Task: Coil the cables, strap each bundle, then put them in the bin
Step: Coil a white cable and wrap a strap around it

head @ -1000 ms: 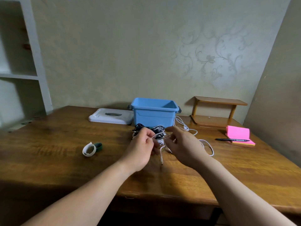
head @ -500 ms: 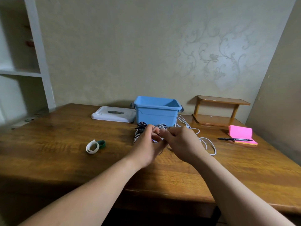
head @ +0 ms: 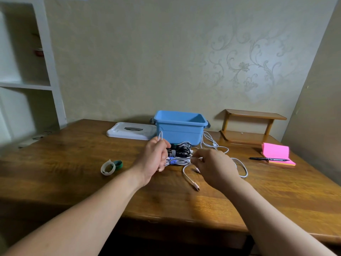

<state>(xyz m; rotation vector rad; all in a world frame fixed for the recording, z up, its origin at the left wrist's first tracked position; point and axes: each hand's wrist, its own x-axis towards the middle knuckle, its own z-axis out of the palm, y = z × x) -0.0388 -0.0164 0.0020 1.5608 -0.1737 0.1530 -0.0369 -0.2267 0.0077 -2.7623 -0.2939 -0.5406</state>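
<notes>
White charging cable (head: 184, 172) stretches between my hands, which were bunched together over the pile half a second ago and have now drawn apart. My left hand (head: 154, 159) grips a loop that pokes up above the fist. My right hand (head: 215, 168) pinches the strand, whose pinkish plug end lies on the brown wooden table (head: 73, 172). Coiling looks freshly under way. Rolled white and green straps (head: 112, 167) and the blue plastic bin (head: 180, 130) come later.

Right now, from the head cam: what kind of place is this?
Most likely a home room or study, not a lab: a wooden desk against floral-patterned wallpaper, white shelving at the left, pink sticky notes and a pen.
</notes>
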